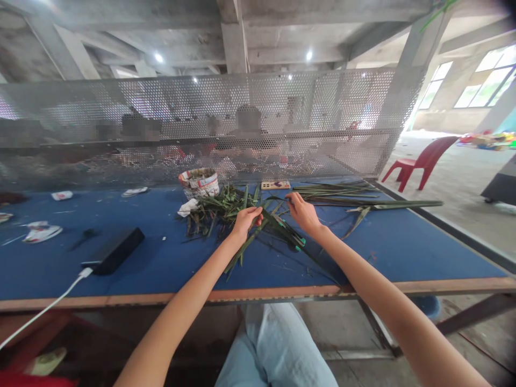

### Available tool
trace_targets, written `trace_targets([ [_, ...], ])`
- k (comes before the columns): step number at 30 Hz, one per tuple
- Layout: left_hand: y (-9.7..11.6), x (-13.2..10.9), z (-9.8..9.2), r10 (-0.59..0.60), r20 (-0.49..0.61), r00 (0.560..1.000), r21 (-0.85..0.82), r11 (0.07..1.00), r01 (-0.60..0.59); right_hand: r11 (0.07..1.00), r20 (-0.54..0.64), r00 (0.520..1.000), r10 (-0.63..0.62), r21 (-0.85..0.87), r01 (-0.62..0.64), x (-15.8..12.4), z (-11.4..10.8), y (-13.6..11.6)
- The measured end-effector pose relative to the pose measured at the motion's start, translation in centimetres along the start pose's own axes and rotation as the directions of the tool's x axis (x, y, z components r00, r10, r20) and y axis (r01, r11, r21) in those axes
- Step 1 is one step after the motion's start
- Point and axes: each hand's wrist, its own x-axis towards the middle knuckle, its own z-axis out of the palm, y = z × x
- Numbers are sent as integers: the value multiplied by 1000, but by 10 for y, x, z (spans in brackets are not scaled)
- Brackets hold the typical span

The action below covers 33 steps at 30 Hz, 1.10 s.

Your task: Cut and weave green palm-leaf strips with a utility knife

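Observation:
Both my arms reach out over a blue table top [403, 252]. My left hand [246, 219] is closed on long green leaf strips [245, 244] that slant down toward the table's front edge. My right hand [303, 212] is closed too, pinching green leaves at its fingertips near a bundle of strips with teal ends [291, 236]. A heap of cut green leaves [220, 207] lies just behind my left hand. More long leaves [363, 194] stretch to the right behind my right hand.
A taped round container [199, 183] stands behind the heap, a small flat box [275, 185] beside it. A black power bank [115, 250] with a white cable [44, 309] lies at left, near paper scraps [40, 232]. A perforated metal screen [322, 107] backs the table; people sit beyond it. A red chair [423, 161] stands right.

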Motion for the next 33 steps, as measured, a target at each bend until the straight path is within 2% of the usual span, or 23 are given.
trace_targets([
  [4, -3, 4, -5, -38, -53, 998, -57, 998, 35, 996, 13, 999, 44, 82, -45, -1, 0, 0],
  [6, -4, 5, -6, -56, -52, 997, -72, 996, 52, 969, 22, 996, 89, 229, -92, -1, 3, 0],
  [9, -4, 6, -5, -76, 12, 997, -67, 995, 76, 796, 104, 970, 220, 555, -240, 1, 9, -2],
  [11, -3, 5, -2, -83, 79, 993, -50, 995, 87, 666, 193, 948, 253, 676, -315, 3, 13, -4],
  [15, -2, 1, 4, -86, 198, 976, -11, 996, 90, 518, 323, 917, 233, 757, -398, 4, 14, -10],
  [20, -3, -3, 8, -81, 286, 955, 32, 997, 75, 370, 431, 883, 185, 803, -468, -1, 8, -23],
  [23, -4, -5, 9, -66, 291, 954, 46, 997, 55, 321, 456, 876, 158, 815, -482, -2, 5, -29],
  [28, -3, -5, 10, -39, 241, 970, 90, 996, 18, 283, 476, 868, 144, 820, -497, -2, 0, -33],
  [33, -2, -6, 11, 17, 197, 980, 179, 982, -53, 329, 427, 894, 136, 832, -447, -4, -1, -37],
])
